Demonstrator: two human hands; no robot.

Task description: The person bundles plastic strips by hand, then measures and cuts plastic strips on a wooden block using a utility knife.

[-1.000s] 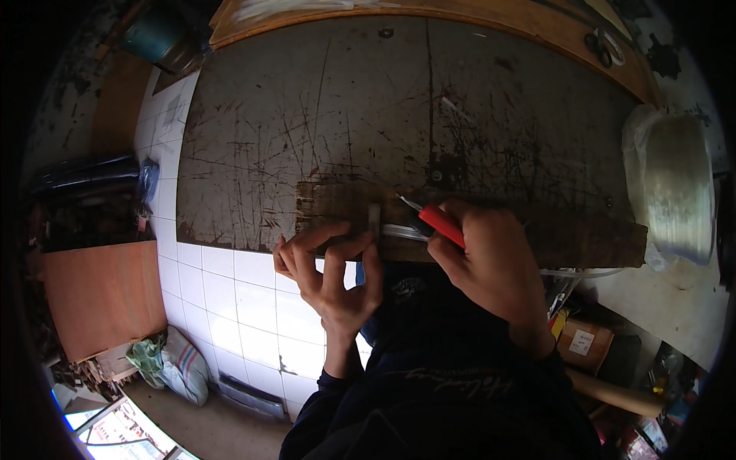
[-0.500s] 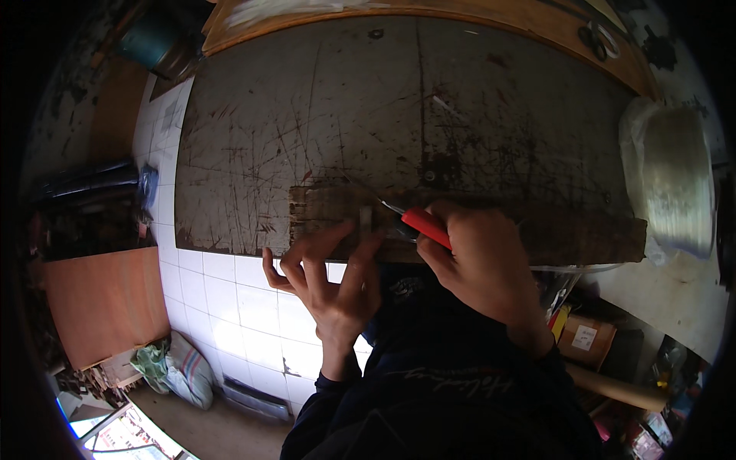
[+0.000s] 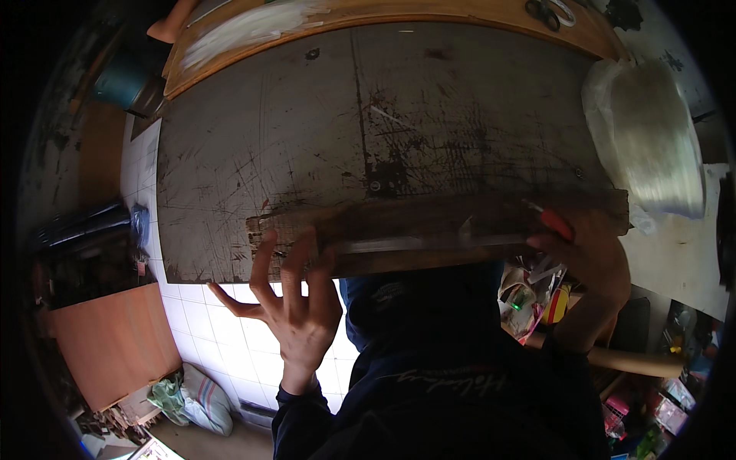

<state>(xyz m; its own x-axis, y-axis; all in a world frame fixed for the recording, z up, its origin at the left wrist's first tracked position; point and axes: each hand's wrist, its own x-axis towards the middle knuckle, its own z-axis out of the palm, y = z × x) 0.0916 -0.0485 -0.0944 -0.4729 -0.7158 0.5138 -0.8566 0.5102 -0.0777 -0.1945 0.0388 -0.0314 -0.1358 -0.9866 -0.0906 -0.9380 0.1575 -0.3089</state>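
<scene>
A long brown strip [image 3: 429,226] lies along the near edge of a dark, scratched worktop [image 3: 307,138]. My left hand [image 3: 295,307] presses on the strip's left end with its fingers spread, holding nothing. My right hand [image 3: 590,261] is at the strip's right end, closed on a red-handled cutting tool [image 3: 553,222] whose tip rests on the strip. A thin grey straight edge [image 3: 399,245] lies lengthwise on the strip between my hands.
A clear plastic bundle [image 3: 652,130] sits at the worktop's right. A pale wooden board [image 3: 345,15] with scissors [image 3: 548,9] runs along the far edge. A teal bucket [image 3: 119,80] stands at far left. White floor tiles [image 3: 222,337] and cluttered boxes [image 3: 537,299] lie below.
My right hand has slid the red-handled tool far to the right along the strip. My left hand has stayed at the left end, fingers spread wider.
</scene>
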